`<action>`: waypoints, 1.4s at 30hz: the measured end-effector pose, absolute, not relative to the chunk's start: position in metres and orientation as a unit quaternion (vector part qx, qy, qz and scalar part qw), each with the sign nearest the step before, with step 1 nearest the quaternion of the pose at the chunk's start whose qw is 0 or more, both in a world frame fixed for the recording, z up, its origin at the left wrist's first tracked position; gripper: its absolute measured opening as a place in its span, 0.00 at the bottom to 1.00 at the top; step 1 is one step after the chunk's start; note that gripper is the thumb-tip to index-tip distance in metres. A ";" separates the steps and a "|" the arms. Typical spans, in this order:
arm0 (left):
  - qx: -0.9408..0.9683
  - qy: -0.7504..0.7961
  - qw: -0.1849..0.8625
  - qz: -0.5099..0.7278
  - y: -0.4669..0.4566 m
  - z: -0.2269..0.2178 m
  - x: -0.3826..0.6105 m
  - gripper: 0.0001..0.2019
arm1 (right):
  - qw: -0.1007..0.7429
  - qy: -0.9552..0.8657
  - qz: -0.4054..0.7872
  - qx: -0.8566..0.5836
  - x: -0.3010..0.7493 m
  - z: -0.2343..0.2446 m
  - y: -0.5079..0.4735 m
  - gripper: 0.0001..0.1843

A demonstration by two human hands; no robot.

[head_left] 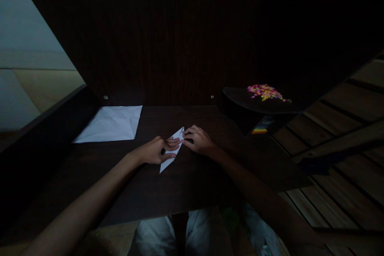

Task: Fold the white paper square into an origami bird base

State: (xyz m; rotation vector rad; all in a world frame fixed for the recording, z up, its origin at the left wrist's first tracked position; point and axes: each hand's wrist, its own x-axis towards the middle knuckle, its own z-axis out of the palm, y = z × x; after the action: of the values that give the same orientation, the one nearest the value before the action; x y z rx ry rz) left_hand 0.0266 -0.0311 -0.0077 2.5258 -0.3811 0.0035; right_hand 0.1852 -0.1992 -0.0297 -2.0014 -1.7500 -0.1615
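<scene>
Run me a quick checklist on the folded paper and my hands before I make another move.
1. Left hand on the folded paper: ok, thumb and fingers lie across it.
2. Right hand at the paper: ok, fingertips near its far end.
3. Larger white sheet out of the way: ok, lying apart to the left.
4. Small colorful pieces clear of both hands: ok, on the side shelf.
5. Lighting: not ok, dim.
6. Crease sharpness: cannot tell.

My feed was dim | the back panel point(156, 40) sank nearly to black | the folded paper point(167, 163) stood out pale | I saw wide-angle stretching toward the edges
</scene>
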 end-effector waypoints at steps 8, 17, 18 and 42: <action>0.942 -0.143 0.302 0.010 -0.030 -0.010 0.027 0.16 | 0.229 -0.623 -0.027 -0.748 0.183 -0.023 -0.201 0.10; 0.944 -0.151 0.291 0.043 -0.030 -0.013 0.027 0.18 | 0.229 -0.623 -0.011 -0.748 0.182 -0.022 -0.203 0.13; 0.945 -0.153 0.287 0.040 -0.030 -0.013 0.026 0.18 | 0.231 -0.622 -0.003 -0.748 0.182 -0.022 -0.203 0.14; 0.964 -0.133 0.209 0.093 -0.055 -0.023 0.021 0.25 | 0.319 -0.612 0.092 -0.718 0.197 -0.022 -0.203 0.10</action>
State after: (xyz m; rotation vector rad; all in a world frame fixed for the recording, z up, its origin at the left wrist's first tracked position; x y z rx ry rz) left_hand 0.0211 -0.0546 -0.0234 2.6834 -0.3690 0.2586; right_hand 0.1971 -0.2034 -0.0220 -1.8880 -1.6090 0.2417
